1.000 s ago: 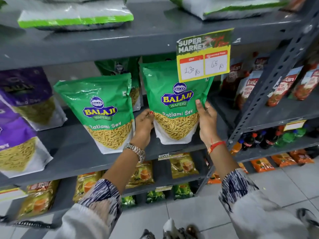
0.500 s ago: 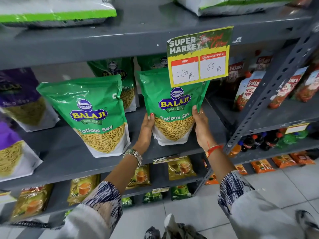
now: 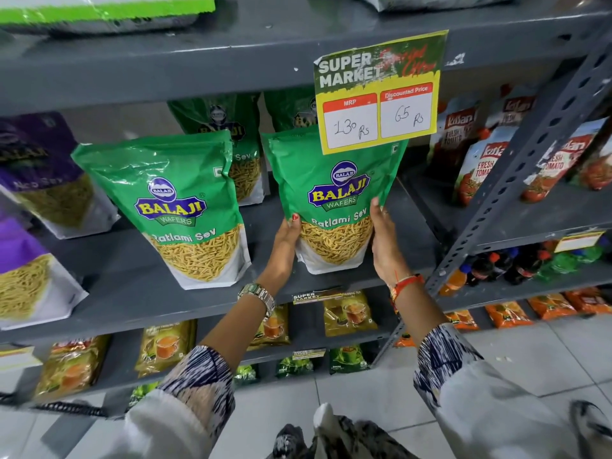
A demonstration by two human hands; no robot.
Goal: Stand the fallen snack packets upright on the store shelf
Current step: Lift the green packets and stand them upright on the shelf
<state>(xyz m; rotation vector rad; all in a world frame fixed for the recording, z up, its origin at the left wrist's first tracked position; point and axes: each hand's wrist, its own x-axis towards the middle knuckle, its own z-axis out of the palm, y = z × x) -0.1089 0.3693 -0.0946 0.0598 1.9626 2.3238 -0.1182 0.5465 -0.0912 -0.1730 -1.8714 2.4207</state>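
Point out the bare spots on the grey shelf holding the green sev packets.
Bare grey metal shelf runs along the front edge, below the left green Ratlami Sev packet. A narrow lane lies between it and the held green packet. Right of the right hand, shelf is bare. The back row is crowded.

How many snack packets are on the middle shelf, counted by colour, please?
Green packets: 4, namely the held packet, the front left packet and two rear packets.
Purple packets: 2.
Total: 6. Left hand and right hand grip one.
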